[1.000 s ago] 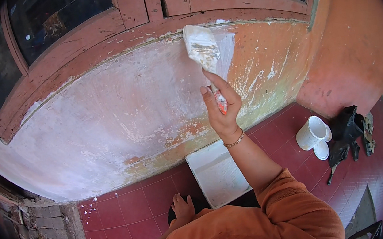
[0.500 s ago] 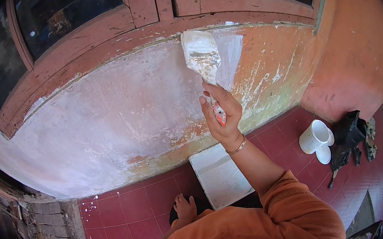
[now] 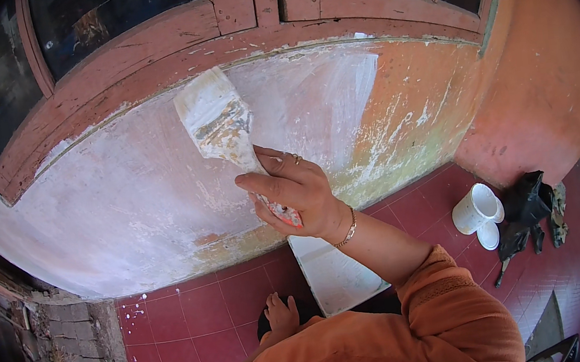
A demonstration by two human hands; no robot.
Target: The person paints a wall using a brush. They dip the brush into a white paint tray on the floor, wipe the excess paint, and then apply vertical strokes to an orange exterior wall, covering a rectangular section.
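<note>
Right hand [image 3: 299, 198] gripping a paint-caked brush [image 3: 215, 118], partly whitened orange wall [image 3: 429, 79], red-tiled floor [image 3: 191, 317]

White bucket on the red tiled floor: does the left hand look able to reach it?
Probably not: the white bucket stands far right, with the right forearm and white tray seen between it and the left hand.

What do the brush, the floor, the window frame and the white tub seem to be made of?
Brush: pale bristles; paint crusts hide whether the handle is wood or plastic.
Floor: probably ceramic or cement tiles, shiny at right, with straight joint lines.
Window frame: likely wood, its matte pinkish-brown paint scuffed and chipped.
White tub: probably plastic, smooth and thin-rimmed.
</note>
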